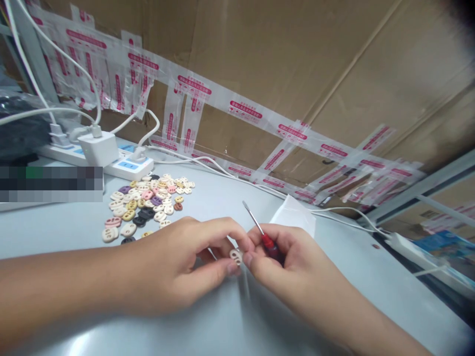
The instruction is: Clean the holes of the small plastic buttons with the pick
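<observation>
My left hand (200,262) pinches a small off-white oval cord lock (235,256) with slot-like holes between thumb and fingers. Close against it, my right hand (289,262) has its thumb and fingertips at the cord lock's right edge. A small screwdriver (267,242) with a red handle is tucked in that same right hand, its metal shaft pointing up and to the left. Beyond my left hand lies a loose pile of cord locks (148,202) in white, yellow, pink, purple, black and brown. My fingers cover part of the held piece.
White power strips (129,167) with a plugged-in charger (98,148) and cables stand at the back left. A large taped cardboard box (297,74) walls off the rear of the grey table (356,257). White paper (295,217) lies behind my right hand. Another power strip (426,262) is at the right.
</observation>
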A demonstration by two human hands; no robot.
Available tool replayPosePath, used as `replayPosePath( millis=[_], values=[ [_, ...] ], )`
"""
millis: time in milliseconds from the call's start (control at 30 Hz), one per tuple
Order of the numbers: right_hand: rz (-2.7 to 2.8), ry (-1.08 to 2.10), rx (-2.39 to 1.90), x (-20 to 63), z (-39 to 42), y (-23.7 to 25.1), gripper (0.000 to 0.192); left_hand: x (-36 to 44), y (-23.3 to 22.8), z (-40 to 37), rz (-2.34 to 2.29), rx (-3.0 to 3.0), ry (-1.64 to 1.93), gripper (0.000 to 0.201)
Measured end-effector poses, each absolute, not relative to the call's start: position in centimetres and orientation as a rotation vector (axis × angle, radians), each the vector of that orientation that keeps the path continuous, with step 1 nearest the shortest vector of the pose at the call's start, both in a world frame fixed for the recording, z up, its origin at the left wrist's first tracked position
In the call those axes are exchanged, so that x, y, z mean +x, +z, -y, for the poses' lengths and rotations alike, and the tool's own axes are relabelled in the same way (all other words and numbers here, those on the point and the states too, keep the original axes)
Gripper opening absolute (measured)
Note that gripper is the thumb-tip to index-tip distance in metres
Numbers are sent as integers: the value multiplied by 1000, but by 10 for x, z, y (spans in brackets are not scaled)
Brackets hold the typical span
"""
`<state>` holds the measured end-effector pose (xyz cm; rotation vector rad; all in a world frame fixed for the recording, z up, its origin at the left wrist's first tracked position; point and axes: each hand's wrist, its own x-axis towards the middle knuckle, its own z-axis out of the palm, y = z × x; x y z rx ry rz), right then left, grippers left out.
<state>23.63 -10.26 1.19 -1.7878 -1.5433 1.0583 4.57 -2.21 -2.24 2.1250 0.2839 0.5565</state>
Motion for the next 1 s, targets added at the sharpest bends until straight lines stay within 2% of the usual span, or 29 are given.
replayPosePath(
  millis=[433,633,1000],
  values=[
    [1432,1303,-1738,244,102,18,20,43,-24,22,-270,2148,534,21],
    [1321,1433,-1650,247,102,17,19,43,-24,22,-276,2144,540,19],
    [1232,1479,-1564,250,99,10,22,44,-22,23,-280,2069,548,13]
  ],
)
